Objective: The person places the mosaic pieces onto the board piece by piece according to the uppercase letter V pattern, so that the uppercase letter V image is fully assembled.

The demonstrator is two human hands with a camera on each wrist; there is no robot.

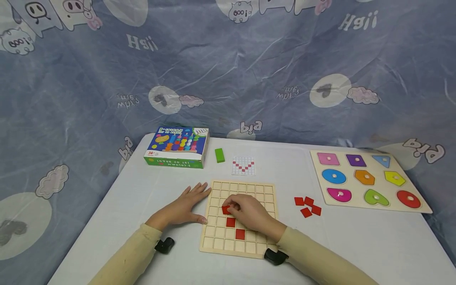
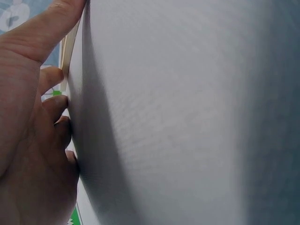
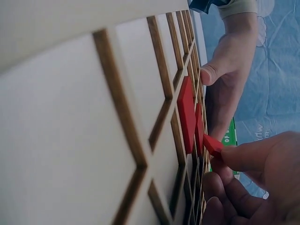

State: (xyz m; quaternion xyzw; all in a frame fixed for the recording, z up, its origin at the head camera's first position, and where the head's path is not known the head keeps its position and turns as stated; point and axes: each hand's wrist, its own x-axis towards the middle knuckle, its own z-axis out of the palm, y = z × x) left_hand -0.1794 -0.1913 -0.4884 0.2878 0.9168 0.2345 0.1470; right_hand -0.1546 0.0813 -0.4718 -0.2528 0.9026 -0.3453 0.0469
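A wooden grid board [image 1: 217, 247] lies on the white table, with two red square tiles, one [image 1: 230, 222] and another [image 1: 240, 234], set diagonally in its cells. My right hand [image 1: 251, 213] is over the board and pinches a third red tile [image 3: 213, 146] between thumb and finger. In the right wrist view that tile is tilted at the grid. My left hand [image 1: 185, 206] rests with fingers spread at the board's left edge, thumb touching the rim. Above the board lies a small pattern card [image 1: 244, 166] showing a red V on a grid.
Several loose red tiles [image 1: 306, 212] lie right of the board. A shape puzzle board [image 1: 347, 186] with knobbed pieces is at the far right. A bead-set box [image 1: 176, 147] stands at the back left, beside a green block [image 1: 219, 155]. A patterned cloth [image 1: 228, 71] hangs behind.
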